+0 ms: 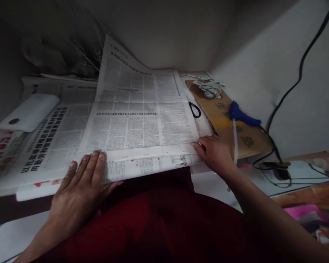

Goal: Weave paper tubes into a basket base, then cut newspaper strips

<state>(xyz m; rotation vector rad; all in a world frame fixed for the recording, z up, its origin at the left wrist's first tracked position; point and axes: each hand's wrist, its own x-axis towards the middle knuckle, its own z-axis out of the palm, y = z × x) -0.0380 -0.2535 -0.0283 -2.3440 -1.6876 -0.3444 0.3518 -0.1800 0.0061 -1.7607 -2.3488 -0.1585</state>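
A printed newspaper sheet (142,113) lies spread in front of me, its far left corner raised against the wall. A folded strip runs along its near edge. My left hand (80,182) rests on the near left corner with fingers stretched flat and the thumb by the table edge. At the near right corner, my right hand (215,151) pinches the folded newspaper edge between thumb and fingers. Beneath and to the left are more newspapers (55,142). A black loop, perhaps a scissors handle (194,109), shows beside the sheet's right edge; the rest of it is hidden.
A white device (30,111) lies on the newspapers at left. At right, a blue glue gun (242,115) with a white stick rests on cardboard (252,140), near a crumpled paper coil (210,89). A black cable (297,82) hangs along the wall.
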